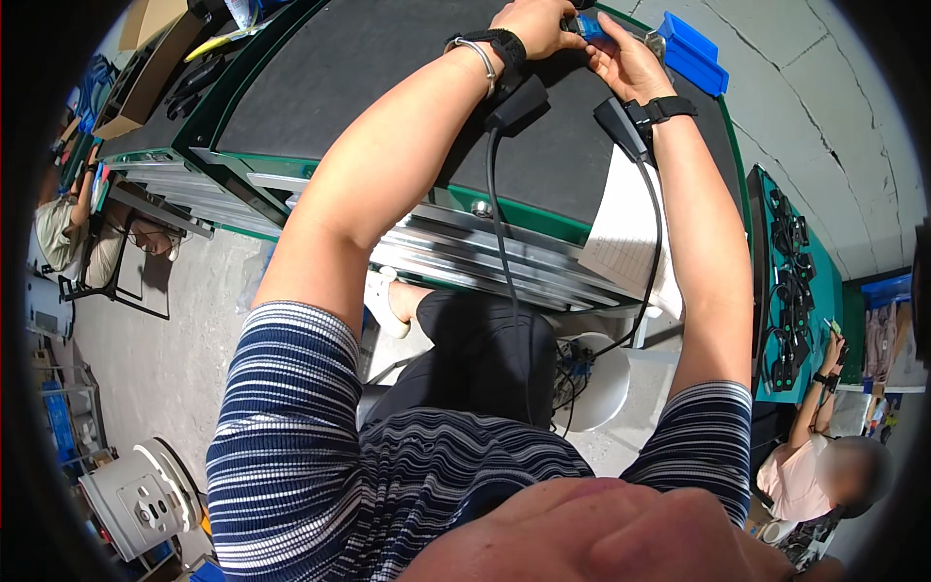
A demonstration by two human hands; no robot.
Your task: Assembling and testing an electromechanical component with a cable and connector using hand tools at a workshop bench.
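At the far edge of the dark work mat, my left hand (536,27) and my right hand (628,62) meet around a small blue piece (589,28). The fingers of both are closed on it; its exact kind is too small to make out. Each wrist wears a black strap, and the left one a bracelet (480,60) too. Near the wrists are two black box-shaped devices (517,105), with cables running down toward my lap. Just right of my right hand stands a blue plastic bin (692,54).
The black mat (320,87) covers a green-edged bench. A paper sheet (621,228) hangs over its front edge under my right forearm. A white bucket (599,393) with cables stands below. A cardboard box (145,73) sits at far left. Other people work at both sides.
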